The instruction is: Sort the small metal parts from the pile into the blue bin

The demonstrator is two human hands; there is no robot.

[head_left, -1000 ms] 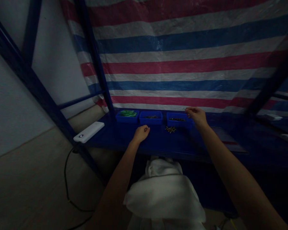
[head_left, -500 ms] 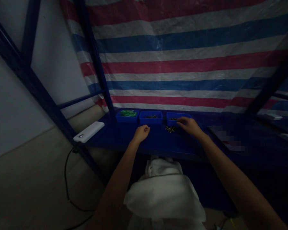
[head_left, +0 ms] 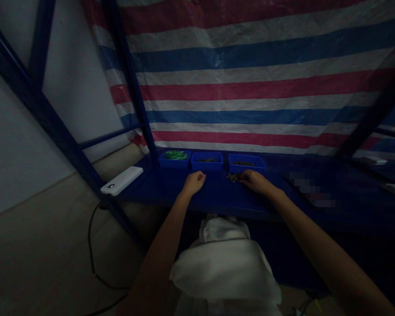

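Note:
A small pile of brass-coloured pieces, like screws [head_left: 233, 177], lies on the blue shelf [head_left: 213, 193]. At its right edge is my right hand [head_left: 255, 181], fingers bent together and touching the pieces; what is between the fingertips is hidden. My left hand [head_left: 194, 182] rests closed on the shelf, left of the pile, and I cannot make out what is in it. Behind the pile stands a blue tray [head_left: 246, 169] with similar small pieces. The middle blue tray [head_left: 206, 166] holds thin dark metal pieces. In the left blue tray [head_left: 174, 164] are green packets [head_left: 175, 155].
A white box-shaped device [head_left: 122, 181] lies at the shelf's left end. To the right is a flat dark object [head_left: 309, 191], partly blurred out. Blue metal posts [head_left: 131, 83] frame the shelf, with a striped plastic sheet [head_left: 233, 92] behind. A black cable [head_left: 91, 250] hangs at left.
My right hand has come down and toward me from the right tray to the pile of small pieces in front of it. The left hand stays where it was, closed.

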